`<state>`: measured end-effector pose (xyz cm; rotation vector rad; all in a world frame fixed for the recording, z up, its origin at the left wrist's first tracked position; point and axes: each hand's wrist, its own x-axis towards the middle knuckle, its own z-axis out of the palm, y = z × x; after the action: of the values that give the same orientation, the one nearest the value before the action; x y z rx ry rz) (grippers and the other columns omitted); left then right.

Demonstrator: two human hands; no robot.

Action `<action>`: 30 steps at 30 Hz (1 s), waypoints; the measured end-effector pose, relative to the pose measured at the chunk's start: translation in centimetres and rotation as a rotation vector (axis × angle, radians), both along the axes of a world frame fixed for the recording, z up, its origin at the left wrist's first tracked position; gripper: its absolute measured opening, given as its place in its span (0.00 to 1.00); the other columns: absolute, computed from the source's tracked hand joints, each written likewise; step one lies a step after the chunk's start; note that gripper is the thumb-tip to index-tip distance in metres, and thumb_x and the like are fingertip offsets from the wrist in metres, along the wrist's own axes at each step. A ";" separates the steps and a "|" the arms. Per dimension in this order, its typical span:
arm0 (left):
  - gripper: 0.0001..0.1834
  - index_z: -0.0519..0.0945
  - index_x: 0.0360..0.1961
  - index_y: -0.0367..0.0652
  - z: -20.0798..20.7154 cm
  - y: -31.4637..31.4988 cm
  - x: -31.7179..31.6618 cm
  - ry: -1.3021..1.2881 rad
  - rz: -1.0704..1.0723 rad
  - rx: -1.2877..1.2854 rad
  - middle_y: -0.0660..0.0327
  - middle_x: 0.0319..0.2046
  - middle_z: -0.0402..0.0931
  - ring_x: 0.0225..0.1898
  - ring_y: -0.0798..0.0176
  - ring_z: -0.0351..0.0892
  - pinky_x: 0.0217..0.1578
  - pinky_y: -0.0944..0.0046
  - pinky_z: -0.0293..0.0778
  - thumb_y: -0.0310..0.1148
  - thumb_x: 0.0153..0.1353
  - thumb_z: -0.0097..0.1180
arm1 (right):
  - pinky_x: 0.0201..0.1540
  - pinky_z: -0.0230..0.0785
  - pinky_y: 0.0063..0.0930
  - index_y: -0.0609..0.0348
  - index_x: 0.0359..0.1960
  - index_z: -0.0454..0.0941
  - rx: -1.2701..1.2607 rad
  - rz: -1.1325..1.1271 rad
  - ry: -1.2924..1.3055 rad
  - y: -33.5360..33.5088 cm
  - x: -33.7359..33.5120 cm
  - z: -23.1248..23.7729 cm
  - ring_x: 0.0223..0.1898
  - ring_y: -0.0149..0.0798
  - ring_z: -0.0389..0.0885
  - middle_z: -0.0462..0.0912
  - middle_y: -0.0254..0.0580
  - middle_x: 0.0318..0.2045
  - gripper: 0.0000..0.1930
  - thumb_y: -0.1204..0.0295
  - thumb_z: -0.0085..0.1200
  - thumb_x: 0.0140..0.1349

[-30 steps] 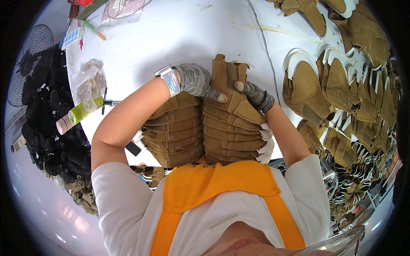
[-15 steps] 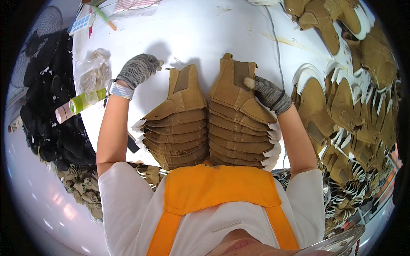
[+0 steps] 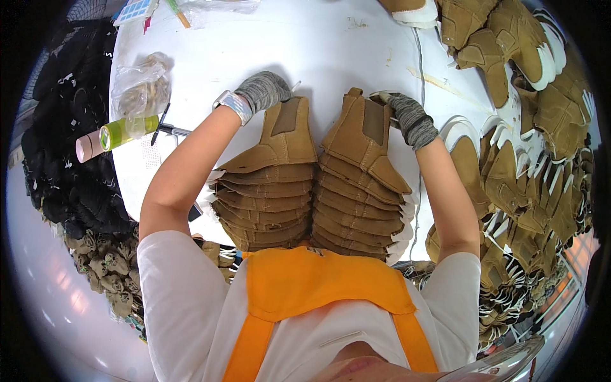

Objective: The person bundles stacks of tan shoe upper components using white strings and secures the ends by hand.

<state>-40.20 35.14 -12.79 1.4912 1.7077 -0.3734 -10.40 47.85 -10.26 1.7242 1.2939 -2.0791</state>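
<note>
Two stacks of tan boot uppers (image 3: 318, 191) rest on the white tabletop (image 3: 331, 51); gloved left hand (image 3: 262, 91) at eleven o'clock and right hand (image 3: 410, 116) at one o'clock pinch the top pieces' edges, steadying them.

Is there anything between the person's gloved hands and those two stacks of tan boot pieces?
Nothing visible. The left hand rests at the top edge of the left stack, and the right hand touches the top piece of the right stack. The white table beyond lies bare.
</note>
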 end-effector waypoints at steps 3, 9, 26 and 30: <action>0.21 0.81 0.39 0.43 -0.1 -0.1 1.0 -0.046 0.085 0.042 0.52 0.34 0.80 0.37 0.54 0.78 0.46 0.58 0.70 0.50 0.61 0.48 | 0.48 0.66 0.26 0.46 0.44 0.80 0.132 0.198 0.021 0.6 0.1 0.3 0.44 0.27 0.71 0.78 0.28 0.40 0.15 0.54 0.52 0.61; 0.18 0.81 0.42 0.46 1.1 1.5 1.7 -0.175 0.462 -0.097 0.58 0.38 0.80 0.41 0.62 0.76 0.48 0.60 0.69 0.47 0.59 0.55 | 0.46 0.66 0.23 0.52 0.46 0.79 0.196 0.269 0.085 1.8 -1.7 -0.9 0.42 0.27 0.73 0.80 0.30 0.40 0.22 0.50 0.57 0.57; 0.10 0.80 0.39 0.43 -1.9 4.2 5.8 -0.954 1.183 0.477 0.61 0.32 0.77 0.33 0.67 0.74 0.41 0.72 0.71 0.36 0.59 0.58 | 0.40 0.69 0.25 0.61 0.31 0.81 0.293 0.458 0.396 -0.2 -9.6 -3.6 0.30 0.30 0.75 0.81 0.37 0.27 0.16 0.58 0.56 0.58; 0.12 0.80 0.38 0.45 0.5 3.8 8.3 -0.998 1.135 0.445 0.60 0.36 0.77 0.38 0.66 0.73 0.42 0.67 0.71 0.42 0.59 0.58 | 0.37 0.69 0.21 0.63 0.38 0.78 -0.063 0.320 0.673 -2.9 -7.3 -4.3 0.32 0.29 0.75 0.80 0.36 0.32 0.16 0.61 0.58 0.59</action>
<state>-31.90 38.92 -12.31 0.5209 1.4822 1.1973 -17.73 44.96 -14.58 0.7205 1.5006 -2.5393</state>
